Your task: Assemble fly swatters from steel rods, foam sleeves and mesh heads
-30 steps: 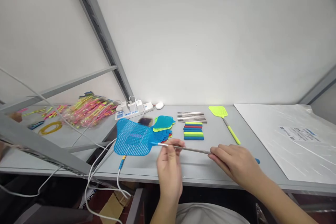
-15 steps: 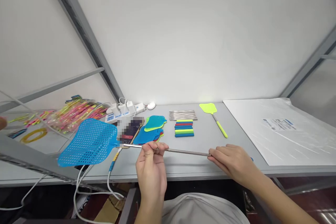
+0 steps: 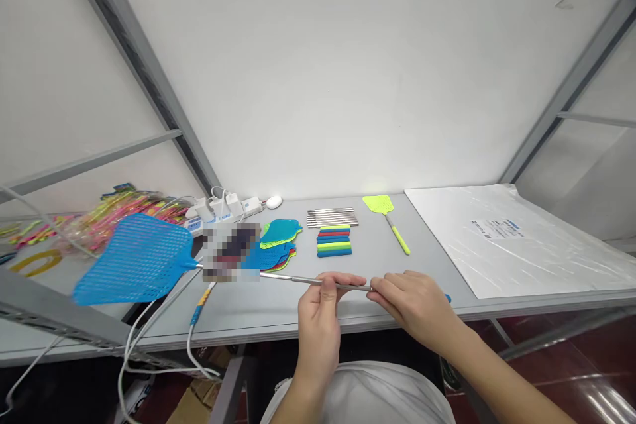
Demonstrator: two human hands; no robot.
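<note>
Two hands point(image 3: 320, 318) point(image 3: 417, 308) on blue swatter point(image 3: 285, 277), mesh point(image 3: 136, 258) leftward.

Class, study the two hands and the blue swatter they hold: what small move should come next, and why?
Perhaps the left hand should push the metal rod toward the right hand, which holds the other end. The blue swatter has a long, stepped rod showing, whereas the yellow-green swatter lying nearby shows a much shorter one.

One blue swatter point(image 3: 139, 262), one yellow-green swatter point(image 3: 379, 204), two hands point(image 3: 320, 321), one white package point(image 3: 527, 258)
</note>
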